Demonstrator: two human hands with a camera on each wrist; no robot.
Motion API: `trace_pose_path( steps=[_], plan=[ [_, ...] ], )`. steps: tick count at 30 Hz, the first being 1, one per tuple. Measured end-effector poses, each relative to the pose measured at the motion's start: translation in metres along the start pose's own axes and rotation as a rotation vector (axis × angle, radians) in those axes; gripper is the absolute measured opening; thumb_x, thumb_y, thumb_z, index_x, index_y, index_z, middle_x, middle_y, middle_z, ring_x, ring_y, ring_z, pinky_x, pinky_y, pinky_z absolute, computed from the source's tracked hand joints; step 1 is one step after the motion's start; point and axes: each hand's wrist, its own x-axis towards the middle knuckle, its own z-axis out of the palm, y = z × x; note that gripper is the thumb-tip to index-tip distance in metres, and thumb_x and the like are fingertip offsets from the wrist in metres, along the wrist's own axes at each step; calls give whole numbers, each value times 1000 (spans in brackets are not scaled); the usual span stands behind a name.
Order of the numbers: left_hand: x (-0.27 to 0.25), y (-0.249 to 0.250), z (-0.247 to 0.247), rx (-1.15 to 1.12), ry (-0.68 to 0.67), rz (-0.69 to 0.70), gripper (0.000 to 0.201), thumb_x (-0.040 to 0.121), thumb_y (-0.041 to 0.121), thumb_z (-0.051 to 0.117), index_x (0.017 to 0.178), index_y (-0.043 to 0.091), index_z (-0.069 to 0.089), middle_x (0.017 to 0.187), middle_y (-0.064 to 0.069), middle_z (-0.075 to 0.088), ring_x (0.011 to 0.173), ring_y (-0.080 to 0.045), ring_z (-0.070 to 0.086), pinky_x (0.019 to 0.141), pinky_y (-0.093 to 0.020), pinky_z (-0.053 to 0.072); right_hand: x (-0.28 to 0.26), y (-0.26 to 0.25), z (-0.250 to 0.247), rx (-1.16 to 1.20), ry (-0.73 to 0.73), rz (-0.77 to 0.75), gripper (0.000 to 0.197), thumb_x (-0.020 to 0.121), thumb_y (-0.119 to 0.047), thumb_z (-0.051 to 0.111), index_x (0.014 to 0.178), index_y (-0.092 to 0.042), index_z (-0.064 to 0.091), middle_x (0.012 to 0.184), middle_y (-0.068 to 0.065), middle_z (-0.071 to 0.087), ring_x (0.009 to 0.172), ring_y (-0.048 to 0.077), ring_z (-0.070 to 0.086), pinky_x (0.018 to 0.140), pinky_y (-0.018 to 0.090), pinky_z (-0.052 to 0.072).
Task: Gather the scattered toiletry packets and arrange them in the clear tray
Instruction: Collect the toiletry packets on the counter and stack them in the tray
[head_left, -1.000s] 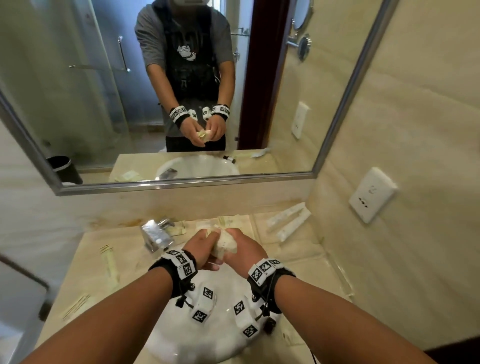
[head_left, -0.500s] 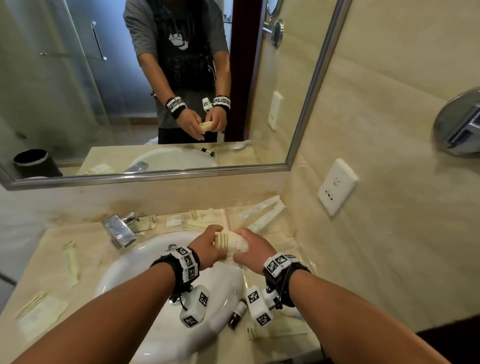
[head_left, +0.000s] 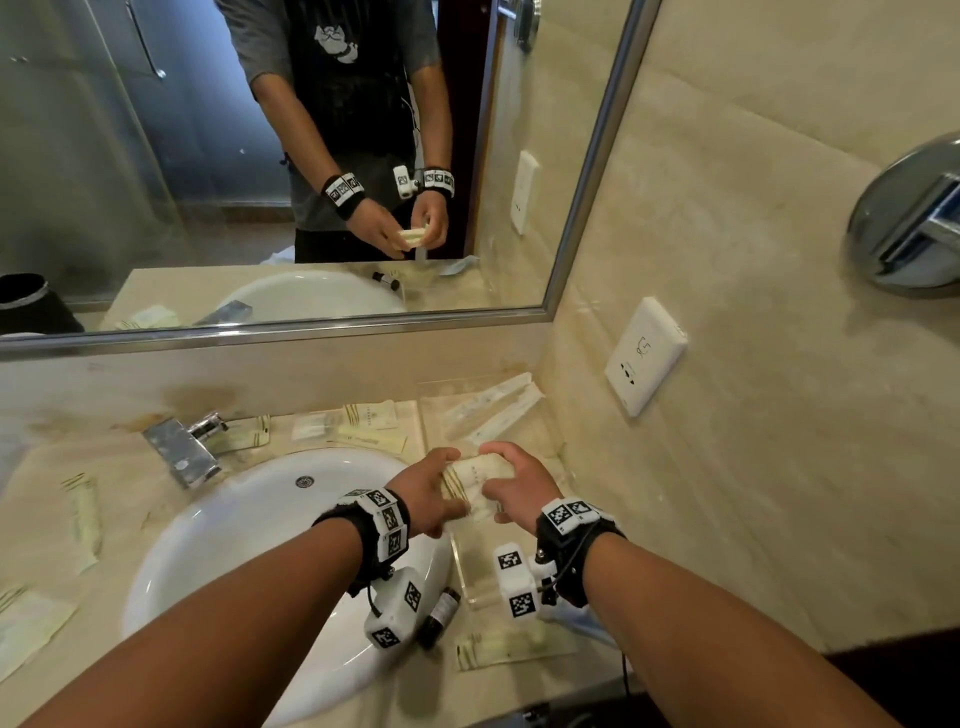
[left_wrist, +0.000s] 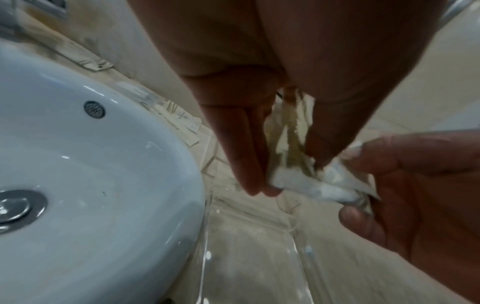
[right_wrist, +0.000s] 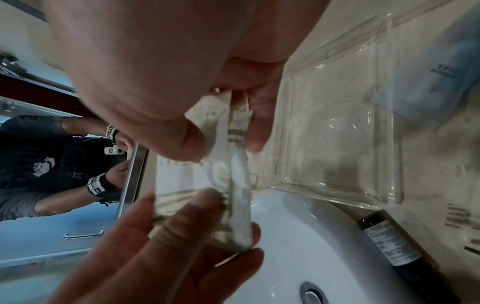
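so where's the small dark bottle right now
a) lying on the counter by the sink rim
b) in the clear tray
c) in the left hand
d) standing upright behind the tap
a, the dark bottle lies on its side on the counter beside the sink, outside the clear tray.

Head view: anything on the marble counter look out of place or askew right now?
Yes. A small dark bottle lies tipped on its side at the white basin's rim, beside the clear plastic tray. Cream toiletry packets lie scattered round the counter, while both hands grip a bundle.
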Motion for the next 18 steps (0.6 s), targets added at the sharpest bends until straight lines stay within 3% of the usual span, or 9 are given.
trace_pose_path(
  steps=[1, 3, 5, 9, 11, 13, 16, 18],
  plan=[
    [3, 0, 1, 94, 2, 26, 87, 74, 26, 84, 144, 30, 33, 119, -10, 56, 78, -25, 68, 70, -46, 62, 2, 2, -2, 4, 10, 6, 50, 82, -7, 62, 122, -36, 60, 105, 5, 66, 81, 21, 66, 64, 36, 59],
    [9, 2, 5, 341, -30, 84, 114, 61, 46, 89, 152, 29, 22, 142, -6, 37, 111, -26, 61, 90, -38, 56, 3, 5, -5, 17, 10, 17, 47, 81, -7, 62, 119, -34, 61, 104, 8, 67, 77, 20, 63, 63, 35, 58],
    [13, 7, 13, 602, -84, 141, 120, 60, 54, 86, 153, 27, 15, 150, -4, 28, 125, -24, 51, 99, -33, 47, 4, 9, -9, 19, -7, 31, 46, 80, -7, 62, 117, -34, 62, 102, 9, 67, 75, 19, 62, 66, 37, 59],
    [22, 8, 21, 807, -61, 108, 104, 63, 57, 76, 148, 26, 25, 137, -1, 48, 111, -21, 60, 89, -39, 54, 3, 13, -12, 11, -58, 30, 42, 79, -12, 67, 109, -41, 63, 104, 11, 69, 74, 20, 62, 68, 44, 60],
    [24, 6, 23, 792, -26, 105, 92, 61, 61, 69, 138, 24, 37, 124, 0, 56, 103, -20, 61, 86, -38, 55, -2, 12, -14, 5, -62, 3, 31, 87, -23, 66, 108, -45, 59, 106, 0, 66, 77, 17, 63, 60, 34, 59],
    [24, 8, 27, 791, -12, 104, 87, 60, 63, 64, 134, 24, 39, 118, 0, 57, 101, -21, 61, 84, -37, 55, -4, 11, -15, -12, -32, 8, 19, 97, -36, 54, 114, -42, 58, 112, -9, 60, 89, 14, 63, 59, 28, 57],
    [38, 17, 47, 814, -6, 82, 82, 64, 59, 65, 133, 23, 40, 117, 0, 53, 100, -22, 61, 79, -35, 53, 8, 21, -20, -105, 85, -11, 28, 102, -35, 40, 119, -27, 61, 110, -3, 64, 95, 18, 64, 74, 41, 60],
    [38, 21, 51, 800, 29, 66, 79, 66, 53, 68, 133, 20, 41, 117, -1, 51, 100, -22, 61, 77, -34, 52, 9, 19, -13, -264, 109, -103, 29, 103, -31, 38, 122, -22, 59, 113, 1, 63, 101, 21, 61, 84, 37, 52]
  ],
)
